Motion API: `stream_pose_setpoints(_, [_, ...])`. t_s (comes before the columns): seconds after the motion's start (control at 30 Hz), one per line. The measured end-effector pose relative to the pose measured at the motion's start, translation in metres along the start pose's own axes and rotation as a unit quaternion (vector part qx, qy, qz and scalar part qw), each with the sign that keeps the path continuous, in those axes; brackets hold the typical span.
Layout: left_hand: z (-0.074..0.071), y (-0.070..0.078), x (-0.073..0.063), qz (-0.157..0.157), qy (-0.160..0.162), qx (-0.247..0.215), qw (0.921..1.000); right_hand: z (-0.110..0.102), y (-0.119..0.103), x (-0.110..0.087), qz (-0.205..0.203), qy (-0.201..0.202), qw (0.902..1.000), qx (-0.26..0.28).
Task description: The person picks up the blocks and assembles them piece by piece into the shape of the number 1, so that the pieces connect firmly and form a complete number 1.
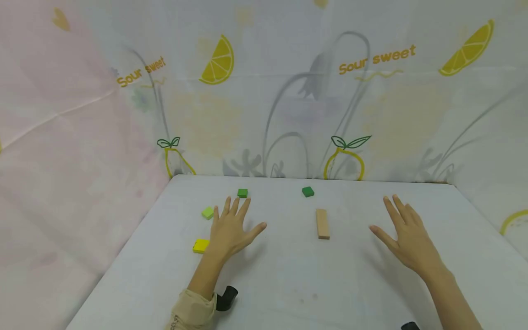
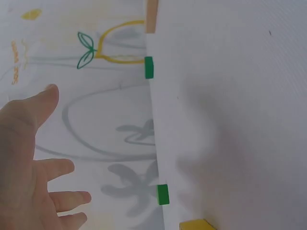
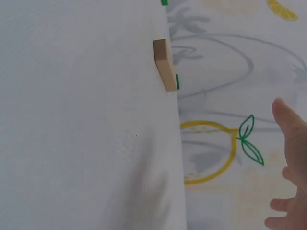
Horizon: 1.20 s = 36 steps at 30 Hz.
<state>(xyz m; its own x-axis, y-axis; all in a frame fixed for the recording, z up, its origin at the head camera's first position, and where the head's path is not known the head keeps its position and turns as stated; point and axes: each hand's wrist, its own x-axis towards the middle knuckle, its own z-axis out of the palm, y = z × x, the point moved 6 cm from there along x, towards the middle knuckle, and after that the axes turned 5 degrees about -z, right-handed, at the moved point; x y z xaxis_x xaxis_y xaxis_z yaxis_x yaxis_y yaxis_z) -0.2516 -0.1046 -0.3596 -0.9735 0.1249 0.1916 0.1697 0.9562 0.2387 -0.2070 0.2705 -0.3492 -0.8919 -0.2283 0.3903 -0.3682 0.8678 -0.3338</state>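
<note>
Fingers spread, my left hand (image 1: 229,230) hovers over the left half of the white table, holding nothing. Just beside its wrist lies a yellow block (image 1: 200,246). A lime-green block (image 1: 207,213) sits left of its fingertips, and a green block (image 1: 242,193) lies beyond them. My right hand (image 1: 412,243) is also spread and holds nothing, above the table's right side. Between the hands rests a plain wooden block (image 1: 322,224), long and flat. Behind it is a darker green block (image 1: 307,191). In the right wrist view the wooden block (image 3: 164,66) stands apart from the right hand (image 3: 292,167).
The white table (image 1: 288,275) ends at a hanging cloth (image 1: 264,91) printed with lemons and "Sour sweet". Pinkish cloth (image 1: 62,160) hangs along the left side. A black camera mount (image 1: 227,298) sticks out by the left sleeve (image 1: 194,308).
</note>
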Motion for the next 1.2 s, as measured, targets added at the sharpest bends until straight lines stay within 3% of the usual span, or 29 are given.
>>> stream_pose_setpoints(0.47, [-0.002,-0.029,-0.009,0.005,-0.021,0.001,0.9998,-0.004,0.011,-0.013,-0.007,0.012,0.9999,0.003])
stream_pose_setpoints(0.63, [-0.005,-0.041,-0.012,0.018,-0.011,-0.029,0.9994,-0.005,0.017,-0.021,0.0,0.015,0.9999,0.006])
stream_pose_setpoints(0.9, [-0.003,-0.063,-0.019,-0.001,-0.023,-0.085,0.9961,-0.005,0.033,-0.034,0.016,0.011,0.9998,0.003])
stream_pose_setpoints(1.2, [-0.001,-0.083,-0.026,-0.014,-0.074,-0.108,0.9912,-0.004,0.059,-0.052,0.037,0.002,0.9993,0.002])
